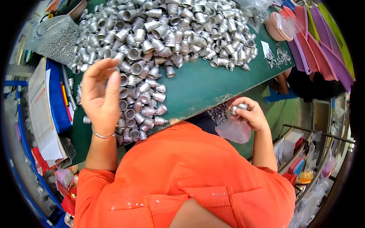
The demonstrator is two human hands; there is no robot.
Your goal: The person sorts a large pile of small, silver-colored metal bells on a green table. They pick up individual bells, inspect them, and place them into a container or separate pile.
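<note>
A large heap of small silver-grey metal bells (182, 32) covers the far part of the green table (190, 91). A tighter cluster of upturned and lying bells (137, 104) reaches the near edge. Over this cluster's left side, my left hand (99, 97) is open and holds nothing, thumb apart from the curved fingers. Beyond the table's near edge, my right hand (254, 116) is closed around a few small metal bells (238, 108). Just below it hangs a clear plastic bag (235, 132), next to more small metal pieces (218, 114). How the bag is supported is hidden.
At left lie a clear bag of small silver beads (61, 41), a blue tray (60, 100) and a clipboard with papers (45, 110). At right are a pink tub (278, 27), wire pieces (280, 56), coloured bins (317, 41) and a person in dark clothing (313, 85).
</note>
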